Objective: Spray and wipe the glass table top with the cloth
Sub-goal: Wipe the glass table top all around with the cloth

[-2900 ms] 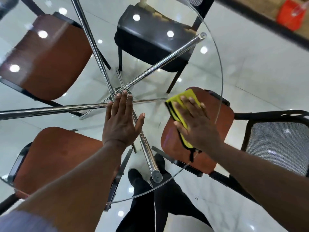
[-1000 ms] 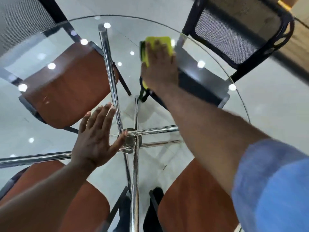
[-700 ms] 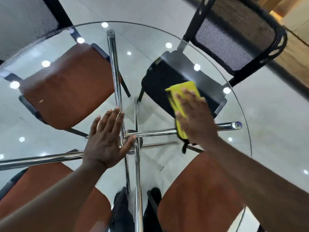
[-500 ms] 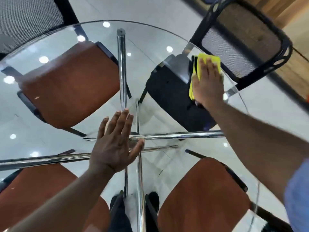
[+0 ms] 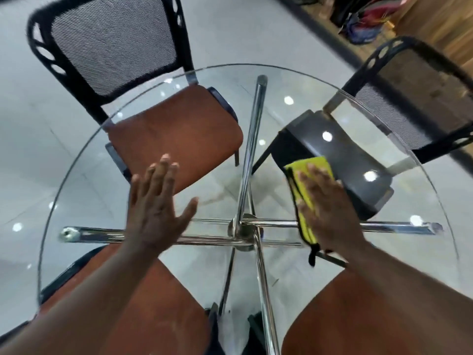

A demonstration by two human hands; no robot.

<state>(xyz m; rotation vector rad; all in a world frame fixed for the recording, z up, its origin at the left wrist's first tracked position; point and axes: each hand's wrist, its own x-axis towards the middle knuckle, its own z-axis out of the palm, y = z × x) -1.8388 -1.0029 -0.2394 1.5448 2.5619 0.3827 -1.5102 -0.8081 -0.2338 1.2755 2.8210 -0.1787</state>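
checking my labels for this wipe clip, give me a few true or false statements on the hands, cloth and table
1. The right hand presses flat on the yellow cloth. True.
2. The left hand holds a spray bottle. False: its fingers are straight and it holds nothing.
3. The glass table top is square. False: its rim is round.
4. The cloth lies to the right of the chrome hub under the glass. True.
5. Every seat seen through the glass is brown. False: the black seat shows just beyond the cloth.
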